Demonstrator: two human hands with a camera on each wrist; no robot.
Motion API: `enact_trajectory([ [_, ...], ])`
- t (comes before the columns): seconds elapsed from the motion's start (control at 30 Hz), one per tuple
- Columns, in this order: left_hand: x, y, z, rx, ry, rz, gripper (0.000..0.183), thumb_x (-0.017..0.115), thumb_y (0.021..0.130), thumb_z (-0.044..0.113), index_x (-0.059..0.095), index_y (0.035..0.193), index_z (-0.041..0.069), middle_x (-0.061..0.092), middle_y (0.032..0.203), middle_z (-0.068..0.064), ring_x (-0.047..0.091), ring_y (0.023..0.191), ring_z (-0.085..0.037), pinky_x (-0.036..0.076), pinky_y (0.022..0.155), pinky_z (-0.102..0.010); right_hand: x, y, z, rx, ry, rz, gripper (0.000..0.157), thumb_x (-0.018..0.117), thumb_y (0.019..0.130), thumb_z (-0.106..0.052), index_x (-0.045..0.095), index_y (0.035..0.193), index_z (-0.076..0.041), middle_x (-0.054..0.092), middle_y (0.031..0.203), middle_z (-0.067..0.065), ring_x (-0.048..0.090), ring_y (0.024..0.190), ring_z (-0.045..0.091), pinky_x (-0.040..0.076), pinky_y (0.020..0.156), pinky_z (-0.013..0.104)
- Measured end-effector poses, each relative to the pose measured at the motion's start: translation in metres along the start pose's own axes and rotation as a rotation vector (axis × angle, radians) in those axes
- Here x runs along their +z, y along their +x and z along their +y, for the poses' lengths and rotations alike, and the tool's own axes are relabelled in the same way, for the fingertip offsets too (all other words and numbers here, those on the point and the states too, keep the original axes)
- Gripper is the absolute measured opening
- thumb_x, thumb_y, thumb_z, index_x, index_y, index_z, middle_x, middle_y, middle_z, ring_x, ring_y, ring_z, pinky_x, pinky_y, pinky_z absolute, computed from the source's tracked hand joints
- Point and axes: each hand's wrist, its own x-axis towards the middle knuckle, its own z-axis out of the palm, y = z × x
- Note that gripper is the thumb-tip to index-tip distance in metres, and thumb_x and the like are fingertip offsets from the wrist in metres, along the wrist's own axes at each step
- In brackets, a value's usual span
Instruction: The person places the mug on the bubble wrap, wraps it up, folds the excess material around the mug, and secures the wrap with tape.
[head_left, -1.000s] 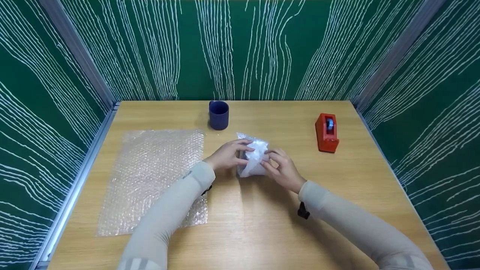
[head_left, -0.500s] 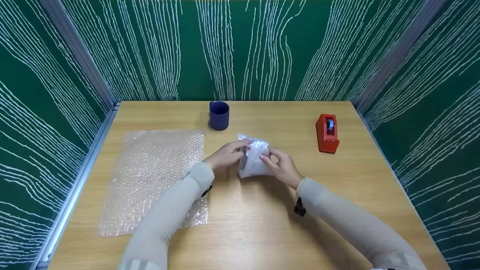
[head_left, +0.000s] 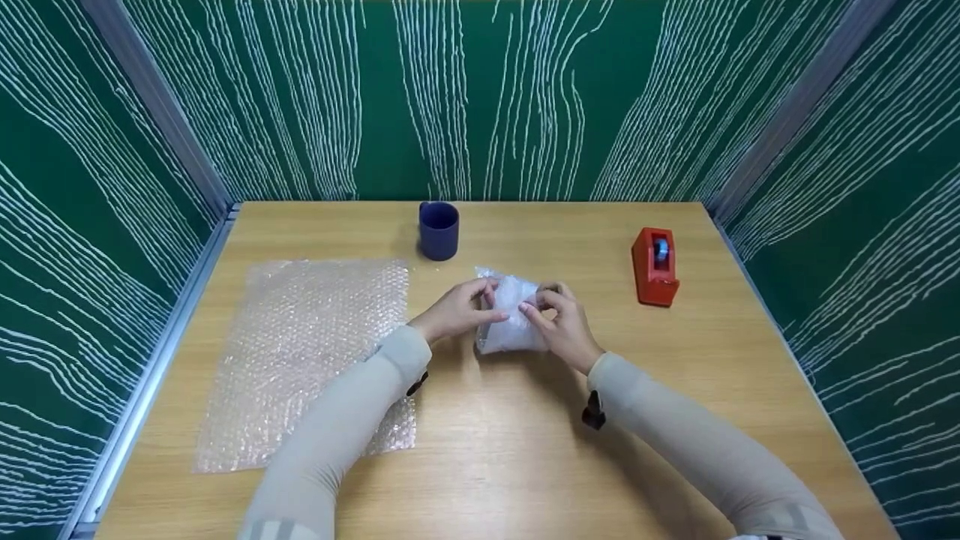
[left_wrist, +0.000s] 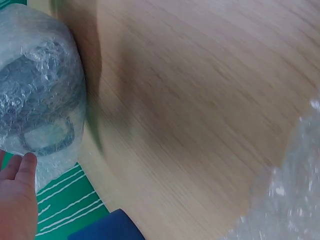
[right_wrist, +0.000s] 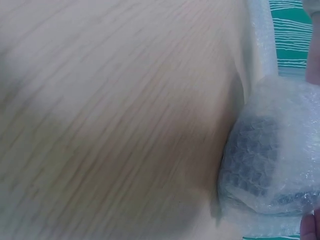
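Observation:
A bubble-wrapped mug (head_left: pixel 510 334) stands on the table in the head view. Through the wrap a dark body and a handle-like loop show in the left wrist view. My left hand (head_left: pixel 457 309) holds its left side, thumb and fingers bent over the wrap near the top. From the right, my right hand (head_left: pixel 566 326) pinches the wrap at the upper edge between thumb and fingers. Only fingertips show beside the bundle (left_wrist: pixel 40 90) in the left wrist view; in the right wrist view the bundle (right_wrist: pixel 260 155) hides most of the hands.
Left of the bundle a flat sheet of bubble wrap (head_left: pixel 300 360) lies on the wooden table (head_left: pixel 510 465). A dark blue mug (head_left: pixel 439 232) stands behind, and a red tape dispenser (head_left: pixel 655 268) stands at the right. Green walls with white lines enclose the table.
My left thumb and fingers have shifted and spread over the top of the wrap. My right hand has moved slightly left and up. The bundle stays nearly in place.

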Motion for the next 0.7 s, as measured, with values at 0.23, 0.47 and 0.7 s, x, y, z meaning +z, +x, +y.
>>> enact_trajectory([
  [0.23, 0.000, 0.000, -0.003, 0.034, 0.051, 0.031, 0.021, 0.063, 0.107, 0.019, 0.065, 0.114, 0.000, 0.068, 0.122, -0.015, 0.060, 0.118, -0.023, 0.050, 0.112, -0.041, -0.003, 0.006, -0.002, 0.024, 0.017, 0.011, 0.017, 0.085, 0.094, -0.008, 0.074, 0.087, 0.003, 0.061, 0.135, 0.027, 0.062, 0.124, 0.041, 0.055, 0.107, 0.047],
  [0.47, 0.001, 0.001, -0.003, 0.045, 0.062, 0.073, 0.015, 0.060, 0.107, 0.016, 0.059, 0.106, 0.001, 0.064, 0.106, -0.009, 0.056, 0.103, -0.019, 0.049, 0.099, -0.035, -0.007, 0.014, 0.006, 0.057, 0.055, -0.073, 0.021, 0.083, 0.097, -0.011, 0.068, 0.086, -0.001, 0.058, 0.155, 0.028, 0.050, 0.149, 0.050, 0.036, 0.127, 0.065],
  [0.7, 0.005, 0.003, -0.003, 0.063, 0.032, 0.122, 0.014, 0.060, 0.106, 0.013, 0.055, 0.107, 0.000, 0.063, 0.105, -0.012, 0.061, 0.104, -0.025, 0.052, 0.098, -0.035, -0.004, 0.016, 0.010, 0.083, 0.113, -0.072, 0.023, 0.083, 0.096, -0.008, 0.066, 0.083, 0.000, 0.070, 0.136, 0.026, 0.062, 0.135, 0.044, 0.044, 0.122, 0.056],
])
